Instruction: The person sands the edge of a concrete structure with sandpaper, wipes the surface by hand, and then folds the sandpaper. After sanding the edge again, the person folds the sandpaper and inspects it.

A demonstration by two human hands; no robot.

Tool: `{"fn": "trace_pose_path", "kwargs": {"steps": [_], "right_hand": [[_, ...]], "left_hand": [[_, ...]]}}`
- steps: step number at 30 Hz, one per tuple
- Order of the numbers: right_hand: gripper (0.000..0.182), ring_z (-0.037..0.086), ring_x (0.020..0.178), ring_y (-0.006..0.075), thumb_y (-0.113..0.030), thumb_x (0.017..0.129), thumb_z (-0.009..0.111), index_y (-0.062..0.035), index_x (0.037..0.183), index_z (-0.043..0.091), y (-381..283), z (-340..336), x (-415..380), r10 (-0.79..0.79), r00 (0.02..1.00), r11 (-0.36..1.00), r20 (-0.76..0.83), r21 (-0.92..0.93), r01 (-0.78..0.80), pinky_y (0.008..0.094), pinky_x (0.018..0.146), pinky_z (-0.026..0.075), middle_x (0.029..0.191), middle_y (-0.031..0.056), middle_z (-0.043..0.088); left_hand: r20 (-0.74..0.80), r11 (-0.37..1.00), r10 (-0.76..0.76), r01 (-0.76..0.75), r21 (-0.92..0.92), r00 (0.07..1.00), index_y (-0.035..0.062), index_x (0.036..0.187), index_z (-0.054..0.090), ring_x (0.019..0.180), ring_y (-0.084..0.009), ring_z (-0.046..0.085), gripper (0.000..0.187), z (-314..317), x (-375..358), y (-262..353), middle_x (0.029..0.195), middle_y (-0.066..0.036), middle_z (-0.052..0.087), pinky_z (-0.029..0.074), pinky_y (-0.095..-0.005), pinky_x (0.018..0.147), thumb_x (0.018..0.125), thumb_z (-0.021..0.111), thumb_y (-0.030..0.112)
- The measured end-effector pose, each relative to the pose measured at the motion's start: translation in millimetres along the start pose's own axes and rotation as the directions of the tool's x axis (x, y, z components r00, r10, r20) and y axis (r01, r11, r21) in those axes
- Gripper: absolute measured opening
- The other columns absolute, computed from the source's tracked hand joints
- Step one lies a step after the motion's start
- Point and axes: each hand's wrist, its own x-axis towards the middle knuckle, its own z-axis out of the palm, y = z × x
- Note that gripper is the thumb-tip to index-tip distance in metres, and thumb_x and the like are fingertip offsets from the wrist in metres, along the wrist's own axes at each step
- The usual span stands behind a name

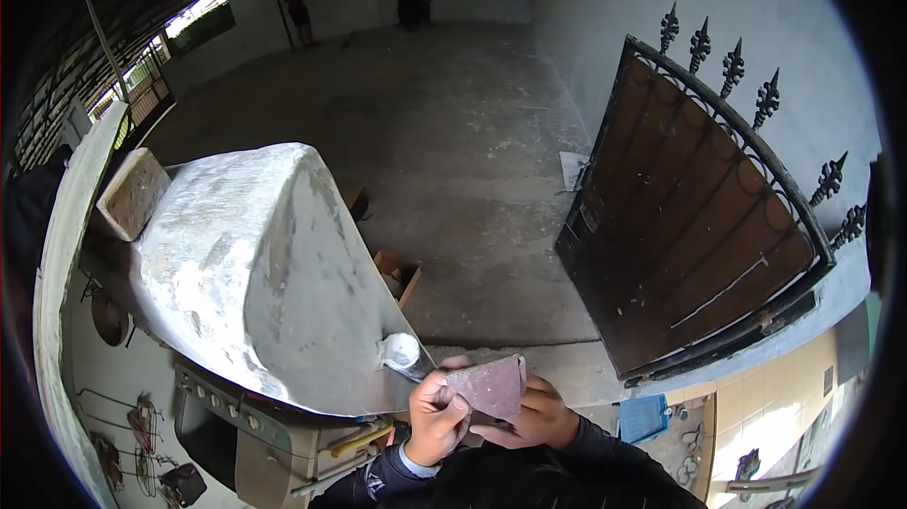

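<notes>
Sheet (493, 387), reddish, btm ctr frame | person's L hand (436, 419) pinching left edge | R hand (540, 413) curled on rt edge

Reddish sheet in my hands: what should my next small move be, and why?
I'd probably bring the reddish sheet to the grey wall face on the left, since that face looks patchy and the left hand and right hand both hold the sheet.

From where I stand, the dark, long-sleeved fabric top (529, 483) shows a pale angular marking (375, 483) on its left sleeve (389, 465); a light blue-grey cloth cuff (416, 466) rings that wrist.
</notes>
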Motion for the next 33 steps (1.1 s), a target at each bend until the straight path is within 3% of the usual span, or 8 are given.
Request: {"fn": "trace_pose_path", "kwargs": {"steps": [5, 9, 14, 18, 27, 29, 31, 33], "right_hand": [[0.035, 0.067, 0.085, 0.0273, -0.027, 0.074, 0.084, -0.0008, 0.093, 0.071, 20, -14, 5, -0.109, 0.994, 0.991, 0.002, 0.075, 0.108, 0.0351, 0.076, 0.058, 0.095, 0.0108, 0.069], [0.045, 0.063, 0.101, 0.0293, -0.035, 0.072, 0.085, -0.0040, 0.102, 0.073, 43, -31, -4, -0.107, 0.984, 0.991, 0.140, 0.093, 0.094, 0.0432, 0.087, 0.048, 0.101, 0.0107, 0.070], [0.038, 0.062, 0.096, 0.0242, -0.034, 0.076, 0.081, -0.0068, 0.101, 0.074, 71, -61, -27, -0.141, 0.927, 0.973, 0.349, 0.221, 0.065, 0.0393, 0.088, 0.039, 0.097, 0.0084, 0.070], [0.045, 0.064, 0.105, 0.0377, -0.023, 0.081, 0.079, 0.0004, 0.117, 0.067, 87, -73, -73, -0.057, 0.899, 0.737, 0.434, 0.626, -0.255, 0.0422, 0.093, 0.051, 0.111, 0.0226, 0.067], [0.030, 0.067, 0.080, 0.0334, -0.015, 0.082, 0.076, 0.0005, 0.107, 0.069, 79, -74, -92, -0.050, 0.942, 0.755, 0.332, 0.630, -0.182, 0.0392, 0.073, 0.054, 0.092, 0.0159, 0.070], [0.025, 0.067, 0.078, 0.0333, -0.016, 0.083, 0.075, -0.0021, 0.104, 0.069, 76, -80, -97, 0.098, 0.921, 0.780, 0.378, 0.545, -0.307, 0.0385, 0.072, 0.053, 0.089, 0.0149, 0.069], [0.020, 0.068, 0.079, 0.0295, -0.016, 0.089, 0.070, -0.0013, 0.103, 0.069, 79, -83, -101, 0.218, 0.859, 0.691, 0.464, 0.548, -0.472, 0.0344, 0.071, 0.053, 0.090, 0.0140, 0.070], [0.022, 0.068, 0.084, 0.0231, -0.013, 0.093, 0.068, 0.0043, 0.105, 0.067, 88, -72, -120, 0.294, 0.690, 0.287, 0.662, 0.627, -0.724, 0.0332, 0.077, 0.052, 0.098, 0.0115, 0.071]], "left_hand": [[0.003, 0.876, 0.322, -0.299, 0.379, 0.947, -0.0088, 0.103, 0.065, 0.092, -0.0125, 0.063, 0.029, 8, 5, -11, 0.120, -0.016, 0.061, 0.049, -0.0227, 0.078, 0.090, 0.072, 0.016], [-0.094, 0.824, 0.413, -0.328, 0.463, 0.906, -0.0050, 0.099, 0.067, 0.079, -0.0062, 0.057, 0.023, 21, 12, -28, 0.114, -0.014, 0.063, 0.045, -0.0179, 0.066, 0.085, 0.076, 0.012], [-0.138, 0.698, 0.531, -0.339, 0.631, 0.836, -0.0037, 0.091, 0.066, 0.091, -0.0228, 0.063, 0.021, 22, 2, -73, 0.105, -0.017, 0.065, 0.050, -0.0331, 0.078, 0.080, 0.078, 0.010], [0.064, 0.496, 0.459, -0.315, 0.809, 0.886, -0.0037, 0.093, 0.070, 0.082, -0.0242, 0.067, 0.019, 50, -10, -84, 0.094, -0.015, 0.069, 0.052, -0.0314, 0.076, 0.082, 0.075, 0.011], [-0.109, 0.413, 0.568, -0.167, 0.895, 0.816, -0.0022, 0.090, 0.071, 0.070, -0.0166, 0.065, 0.011, 48, -55, -133, 0.083, -0.011, 0.070, 0.050, -0.0264, 0.063, 0.080, 0.074, 0.002], [-0.179, 0.435, 0.638, -0.158, 0.887, 0.749, -0.0024, 0.086, 0.070, 0.071, -0.0156, 0.065, 0.010, 46, -62, -147, 0.084, -0.012, 0.069, 0.049, -0.0262, 0.062, 0.078, 0.075, 0.001], [-0.262, 0.526, 0.661, -0.184, 0.831, 0.703, -0.0023, 0.084, 0.070, 0.073, -0.0180, 0.066, 0.012, 49, -63, -150, 0.085, -0.012, 0.069, 0.050, -0.0276, 0.064, 0.076, 0.077, 0.001], [-0.010, 0.257, 0.666, -0.216, 0.942, 0.746, -0.0016, 0.085, 0.070, 0.075, -0.0222, 0.067, 0.015, 48, -66, -142, 0.086, -0.014, 0.069, 0.052, -0.0291, 0.066, 0.075, 0.079, 0.003]]}}
